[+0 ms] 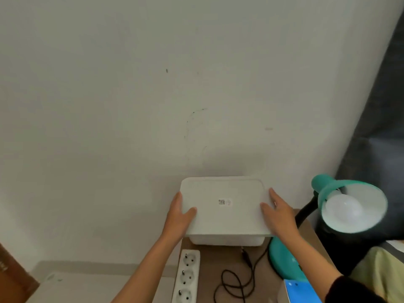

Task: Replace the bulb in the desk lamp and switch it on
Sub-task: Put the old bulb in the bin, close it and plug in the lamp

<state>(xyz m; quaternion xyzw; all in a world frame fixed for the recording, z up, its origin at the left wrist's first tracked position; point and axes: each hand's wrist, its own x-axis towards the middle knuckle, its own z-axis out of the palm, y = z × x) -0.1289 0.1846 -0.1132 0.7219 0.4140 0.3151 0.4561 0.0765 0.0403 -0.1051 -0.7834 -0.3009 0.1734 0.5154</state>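
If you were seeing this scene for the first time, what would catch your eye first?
Both hands, left hand and right hand, grip the flat white plastic lid above its white box at centre. At right, a teal desk lamp shows a white bulb.

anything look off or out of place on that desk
The lamp's plug lies loose on the table, not in the power strip, so the lamp cannot light yet. The box lid, held by both hands, sits raised and tilted off its box.

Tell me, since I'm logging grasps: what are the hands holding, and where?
Both hands grip the white lid of the storage box: left hand at its left edge, right hand at its right edge.
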